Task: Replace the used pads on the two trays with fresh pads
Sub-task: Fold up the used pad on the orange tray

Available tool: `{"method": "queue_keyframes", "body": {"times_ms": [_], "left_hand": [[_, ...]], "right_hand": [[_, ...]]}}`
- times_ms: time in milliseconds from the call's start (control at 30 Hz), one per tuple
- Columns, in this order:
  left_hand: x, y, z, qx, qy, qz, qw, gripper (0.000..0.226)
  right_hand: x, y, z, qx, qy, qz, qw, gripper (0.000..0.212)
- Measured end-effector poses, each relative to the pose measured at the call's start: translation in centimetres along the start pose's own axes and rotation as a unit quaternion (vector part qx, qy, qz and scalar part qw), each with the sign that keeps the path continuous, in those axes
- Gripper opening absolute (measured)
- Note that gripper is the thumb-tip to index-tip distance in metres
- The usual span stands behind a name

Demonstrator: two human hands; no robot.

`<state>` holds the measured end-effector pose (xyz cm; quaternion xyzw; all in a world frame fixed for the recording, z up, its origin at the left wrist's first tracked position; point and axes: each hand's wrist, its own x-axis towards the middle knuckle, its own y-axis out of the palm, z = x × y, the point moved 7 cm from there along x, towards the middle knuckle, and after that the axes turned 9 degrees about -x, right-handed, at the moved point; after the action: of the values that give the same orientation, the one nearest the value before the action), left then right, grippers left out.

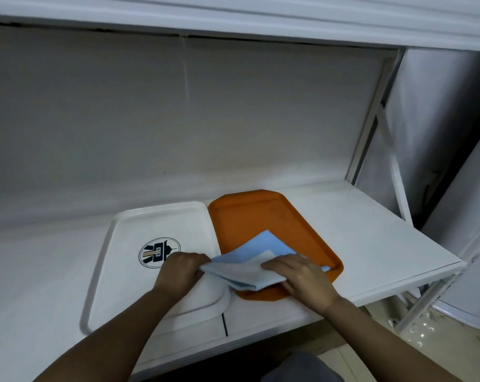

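A folded light-blue pad with a white inner face [251, 267] lies across the near left corner of the orange rectangular plastic tray [277, 216], its left end reaching over the white rectangular tray with a round printed emblem [128, 244]; both trays sit side by side, touching, on the white shelf [371, 238]. The left hand [182, 270] pinches the pad's left edge with curled fingers; the right hand [302, 277] grips its right side, fingers bent over the fold.

White shelving against a pale grey wall, steel cabinet at the right

A smooth white shelf board [371, 238] is split near its front edge by a dark narrow seam [224, 323]; a white upper shelf [233, 15] runs overhead, a white metal upright frame [371, 119] stands at the far right, and a brushed-steel cabinet [437, 119] is seen beyond it above a beige tiled floor [454, 351].
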<state>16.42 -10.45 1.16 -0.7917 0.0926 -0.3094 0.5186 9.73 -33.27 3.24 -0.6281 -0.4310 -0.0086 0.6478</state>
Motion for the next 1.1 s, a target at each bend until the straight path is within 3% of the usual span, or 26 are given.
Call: {"method": "queue_keyframes", "body": {"times_ms": [100, 233, 333, 400, 533, 600, 733, 833, 967, 1100], "left_hand": [[1.9, -1.6, -0.3, 0.055, 0.015, -0.029, 0.998, 0.031], [5.2, -5.2, -1.8, 0.105, 0.018, -0.091, 0.99, 0.027], [7.1, -7.4, -2.1, 0.096, -0.013, -0.115, 0.989, 0.007], [8.1, -8.8, -2.2, 0.074, -0.041, -0.13, 0.988, 0.007], [8.7, -11.5, -2.2, -0.005, -0.053, -0.186, 0.981, 0.02], [8.1, -12.6, -2.5, -0.056, -0.019, -0.218, 0.974, 0.025], [5.4, -12.7, -3.0, -0.038, 0.065, -0.257, 0.963, 0.03], [2.5, -9.9, -2.5, -0.049, 0.082, -0.244, 0.965, 0.029], [-2.1, -3.2, -3.0, -0.071, 0.076, -0.139, 0.985, 0.027], [-4.9, 1.2, -4.3, -0.052, 0.06, -0.029, 0.996, 0.022]], "right_hand": [[1.9, -1.5, -2.4, -0.103, 0.046, -0.01, 0.994, 0.021], [4.7, -2.9, -6.9, -0.172, 0.218, 0.049, 0.96, 0.02], [6.1, -2.2, -9.7, -0.011, 0.333, 0.061, 0.941, 0.021], [7.0, -1.6, -10.9, 0.126, 0.379, 0.037, 0.916, 0.024], [8.6, -2.1, -10.7, 0.222, 0.342, -0.028, 0.913, 0.042], [9.1, -2.8, -10.0, 0.24, 0.316, -0.075, 0.915, 0.05], [8.3, -2.8, -7.8, 0.404, 0.335, -0.129, 0.841, 0.029], [5.7, -0.4, -6.5, 0.453, 0.352, -0.101, 0.813, 0.023], [0.1, 3.9, -5.4, 0.422, 0.353, 0.011, 0.835, 0.027], [-3.9, 6.2, -4.4, 0.346, 0.33, 0.136, 0.868, 0.045]]}}
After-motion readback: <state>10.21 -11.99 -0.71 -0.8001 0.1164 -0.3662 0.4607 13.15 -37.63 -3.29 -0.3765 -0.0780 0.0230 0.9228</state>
